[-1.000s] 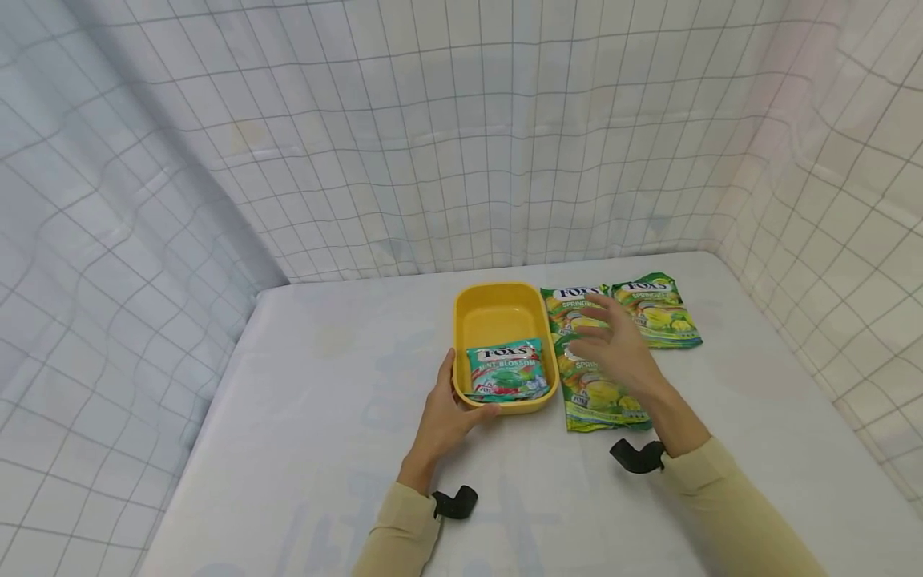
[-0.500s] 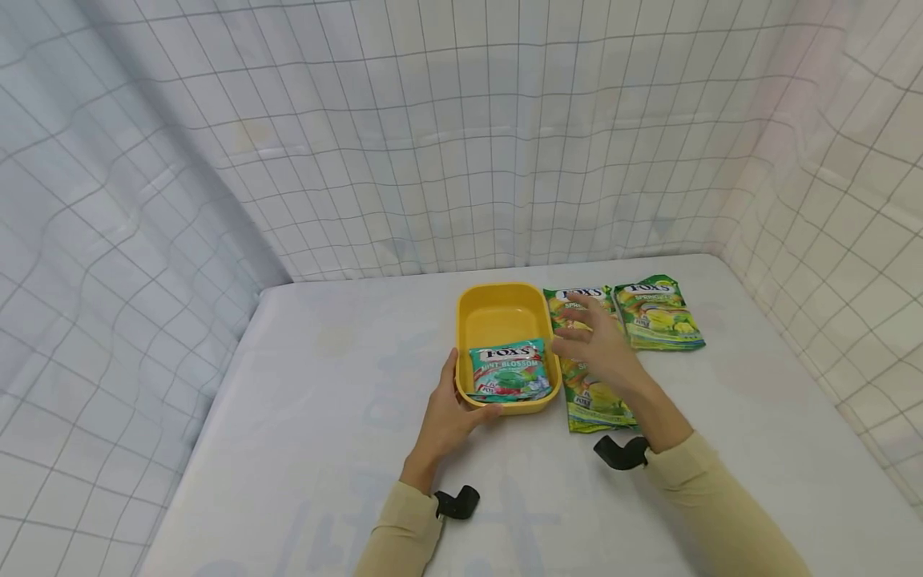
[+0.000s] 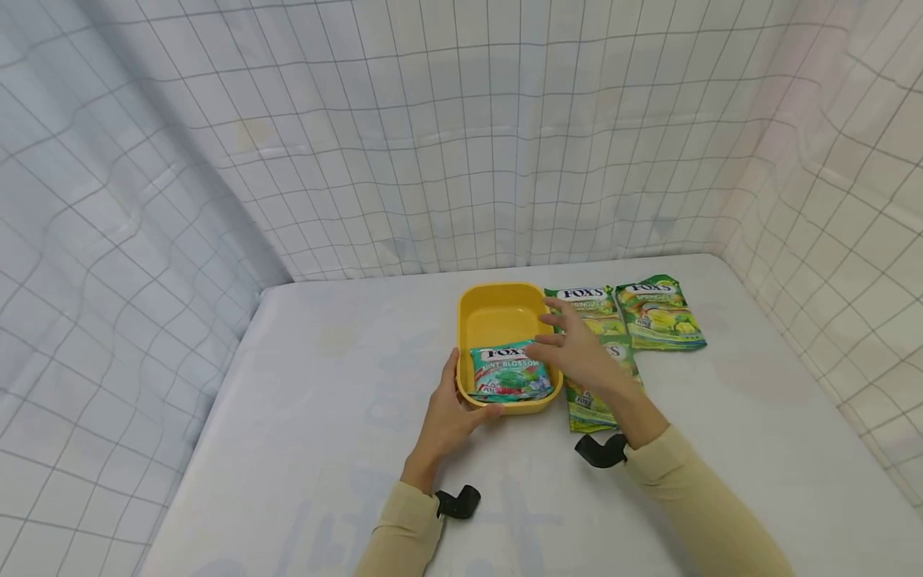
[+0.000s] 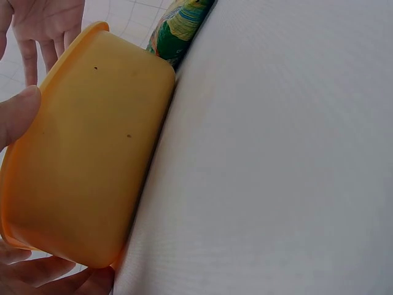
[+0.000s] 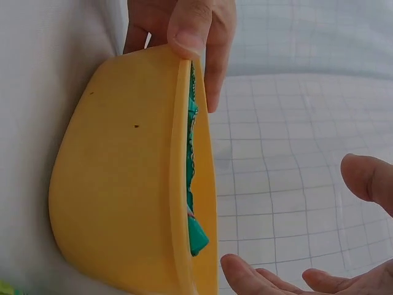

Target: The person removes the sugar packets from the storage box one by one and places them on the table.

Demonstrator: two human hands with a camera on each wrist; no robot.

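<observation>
My left hand [image 3: 445, 421] grips the near left corner of a yellow plastic tub [image 3: 499, 322], its thumb along the near side and its fingers on the left wall. A teal bag of Fox's Mint Blossom candy [image 3: 510, 378] lies in the tub's near half. Over the tub's right rim hovers my right hand [image 3: 580, 353], fingers spread and holding nothing. The right wrist view shows that right hand [image 5: 368, 279] apart from the tub [image 5: 123, 160], with a green packet edge [image 5: 196, 236] showing above the rim.
Right of the tub lie green Fox's Spring Tea bags: one far bag [image 3: 587, 300], one near bag [image 3: 591, 405] partly under my right arm, and another bag [image 3: 662, 314] farther right. Checked white curtains [image 3: 490, 160] surround the white table [image 3: 324, 385].
My right hand has moved left from over the green bags to above the tub's right rim, uncovering more of those bags. My left hand keeps its hold on the tub.
</observation>
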